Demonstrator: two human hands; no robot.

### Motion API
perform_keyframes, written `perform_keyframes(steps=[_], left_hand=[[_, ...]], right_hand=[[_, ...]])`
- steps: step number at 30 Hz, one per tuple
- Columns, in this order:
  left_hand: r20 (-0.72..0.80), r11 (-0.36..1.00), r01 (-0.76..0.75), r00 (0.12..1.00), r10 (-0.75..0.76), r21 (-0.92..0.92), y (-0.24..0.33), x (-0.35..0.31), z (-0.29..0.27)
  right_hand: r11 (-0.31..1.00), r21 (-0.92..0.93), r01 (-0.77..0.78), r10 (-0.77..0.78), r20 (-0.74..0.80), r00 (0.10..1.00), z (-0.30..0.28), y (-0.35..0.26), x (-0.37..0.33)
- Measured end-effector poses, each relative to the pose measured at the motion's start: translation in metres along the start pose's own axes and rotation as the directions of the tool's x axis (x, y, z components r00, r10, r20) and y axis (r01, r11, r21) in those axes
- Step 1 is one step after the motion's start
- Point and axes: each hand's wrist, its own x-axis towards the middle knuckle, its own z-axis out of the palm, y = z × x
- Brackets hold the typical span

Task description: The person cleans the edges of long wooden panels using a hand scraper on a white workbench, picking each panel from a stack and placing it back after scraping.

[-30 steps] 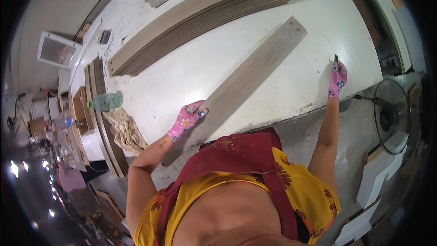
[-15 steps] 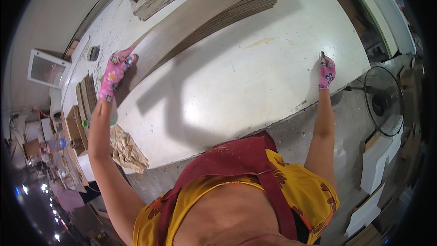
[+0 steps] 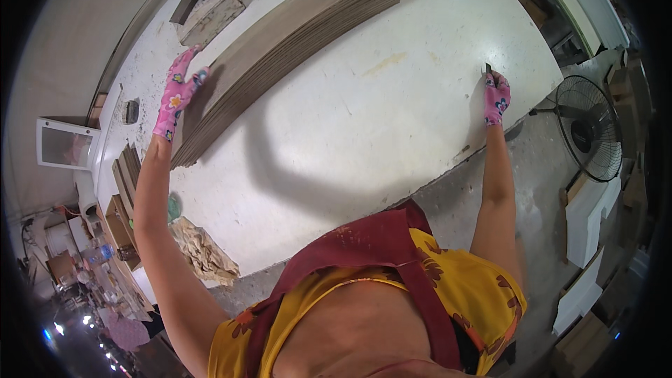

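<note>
A long stack of thin grey-brown boards (image 3: 297,31) runs slantwise across the white table (image 3: 364,133), its edges roughly lined up. By the stack's left end is my left hand (image 3: 175,98) in a pink flowered glove. Its fingers are spread, thumb toward the top board, and nothing is in its grip; whether it touches the board I cannot tell. Over the table's right part, my right hand (image 3: 497,99), gloved alike, is closed on a small dark blade-like tool (image 3: 488,68). Only the tip of that tool shows above the fingers.
A stained block (image 3: 212,15) with small things on it stands beyond the stack. A crumpled cloth (image 3: 205,252) lies at the table's near left corner, with shorter board pieces (image 3: 127,171) farther up. A black fan (image 3: 586,129) stands off the right edge.
The top board, lifted at its left end before, now lies flat on the stack. My left hand has let go of it and spread its fingers. The right hand still holds the tool.
</note>
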Motion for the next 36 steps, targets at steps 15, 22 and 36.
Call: perform_keyframes(steps=[15,22,36], left_hand=[[0.170,1.000,0.001,0.985,-0.001,0.000,0.036,0.015,0.027],[0.114,0.999,0.004,0.993,0.002,-0.047,0.043,0.004,0.027],[0.139,0.999,0.029,0.990,-0.023,-0.045,0.055,0.014,0.031]], right_hand=[[0.645,0.446,0.621,-0.611,0.789,0.069,0.193,-0.220,-0.331],[0.490,-0.272,0.828,-0.488,0.702,0.519,0.200,-0.151,-0.114],[0.576,-0.817,0.035,-0.278,-0.156,0.948,-0.136,0.067,0.088]])
